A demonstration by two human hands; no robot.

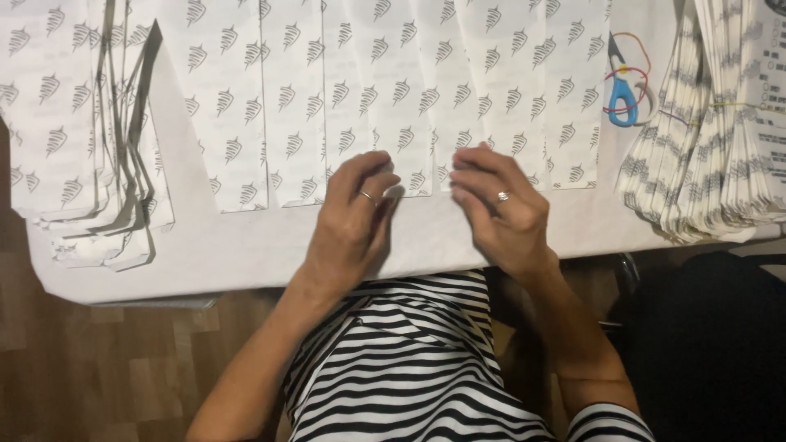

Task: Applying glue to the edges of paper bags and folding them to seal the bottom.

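Several long white paper strips (385, 90) printed with small grey leaf marks lie side by side across a white table (229, 245). My left hand (356, 217) rests at the near ends of the middle strips, fingers curled, a ring on one finger. My right hand (499, 209) sits just to its right, fingers bent and pinched together at the near end of a strip (467, 106); whether it grips the paper I cannot tell. The two hands almost touch.
A fanned pile of the same printed strips (98, 205) lies at the left. Blue-handled scissors (622, 90) with rubber bands lie at the upper right, beside a thick fanned stack of printed sheets (704, 164). A wooden floor (106, 368) shows below the table edge.
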